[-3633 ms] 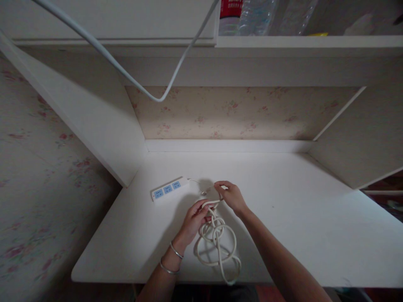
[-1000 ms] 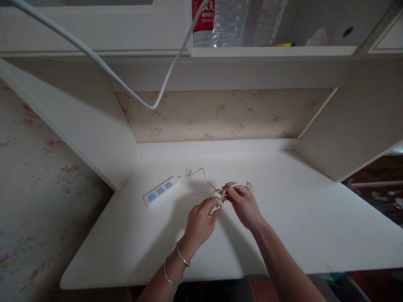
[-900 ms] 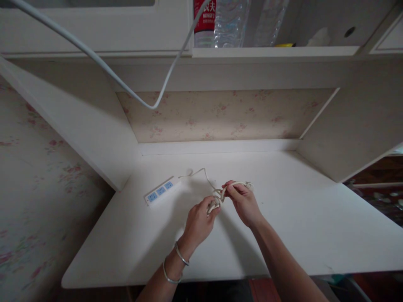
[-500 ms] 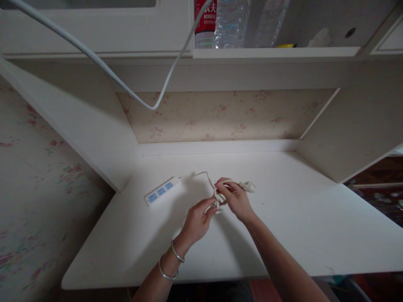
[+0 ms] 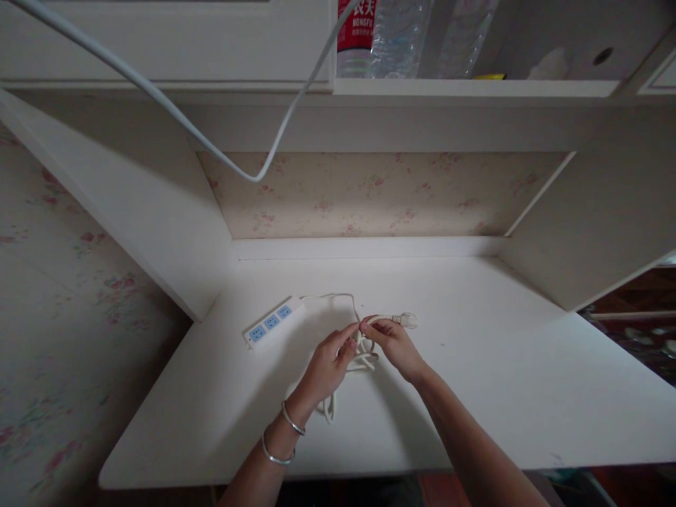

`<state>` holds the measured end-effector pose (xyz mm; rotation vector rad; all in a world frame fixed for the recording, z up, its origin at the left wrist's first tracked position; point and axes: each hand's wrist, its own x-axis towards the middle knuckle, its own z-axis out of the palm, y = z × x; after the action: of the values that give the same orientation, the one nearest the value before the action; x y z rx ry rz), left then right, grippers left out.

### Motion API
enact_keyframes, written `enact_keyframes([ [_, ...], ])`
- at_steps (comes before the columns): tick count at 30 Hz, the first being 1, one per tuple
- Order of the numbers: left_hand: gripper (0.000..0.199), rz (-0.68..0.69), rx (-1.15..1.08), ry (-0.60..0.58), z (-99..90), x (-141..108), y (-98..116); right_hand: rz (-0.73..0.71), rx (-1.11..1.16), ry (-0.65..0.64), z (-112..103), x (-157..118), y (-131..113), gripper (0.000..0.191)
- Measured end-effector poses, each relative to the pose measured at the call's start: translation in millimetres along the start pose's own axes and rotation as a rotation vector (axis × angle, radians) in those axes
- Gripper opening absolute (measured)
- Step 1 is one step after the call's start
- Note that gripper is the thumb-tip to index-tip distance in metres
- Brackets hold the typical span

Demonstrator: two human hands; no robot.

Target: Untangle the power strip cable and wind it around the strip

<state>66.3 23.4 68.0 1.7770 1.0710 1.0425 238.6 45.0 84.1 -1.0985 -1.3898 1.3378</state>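
Observation:
A white power strip with blue sockets lies at the left of the desk. Its thin white power cord runs right from the strip to my two hands. My left hand is closed on the bundled cord, and loops of it hang below the fingers. Fingertips almost touching the left ones, my right hand pinches the cord near its plug end. The pale plug sticks out to the right beyond that hand, slightly blurred. Part of the bundle is hidden behind the fingers.
The white desk stands between side panels, with flowered wallpaper behind. Overhead, a thick white cable dips into the view. Plastic bottles stand on the upper shelf.
My left hand has shifted slightly left and my right hand slightly down. More cord loops now hang below my left hand, and the plug has moved left.

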Motion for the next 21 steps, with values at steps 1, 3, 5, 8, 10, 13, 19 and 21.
enact_keyframes([
  [1, 0.041, 0.006, 0.013, -0.018, -0.2, 0, 0, 0.012, -0.013, -0.021, -1, 0, -2, 0.03],
  [3, 0.045, 0.008, 0.021, -0.033, -0.1, 1, 1, 0.01, -0.064, -0.061, -4, 1, -6, 0.029],
  [5, 0.044, 0.013, 0.022, -0.007, 0.7, 2, 1, -0.02, -0.171, -0.071, -6, 2, -9, 0.029],
  [8, 0.032, 0.04, 0.073, 0.049, 2.0, 2, 0, -0.067, -0.38, -0.031, -8, 3, -11, 0.029],
  [10, 0.029, 0.064, 0.137, 0.06, 2.3, 2, 1, -0.074, -0.445, 0.001, -7, 2, -9, 0.029],
  [13, 0.027, 0.096, 0.236, 0.083, 2.0, 2, 1, -0.061, -0.376, 0.01, -2, -4, -3, 0.03],
  [19, 0.032, 0.029, 0.248, 0.084, 4.1, 1, -6, 0.017, -0.054, 0.051, 13, -22, 20, 0.031],
  [21, 0.031, 0.007, 0.24, 0.088, 5.1, 1, -7, 0.043, -0.012, 0.049, 16, -26, 24, 0.032],
])
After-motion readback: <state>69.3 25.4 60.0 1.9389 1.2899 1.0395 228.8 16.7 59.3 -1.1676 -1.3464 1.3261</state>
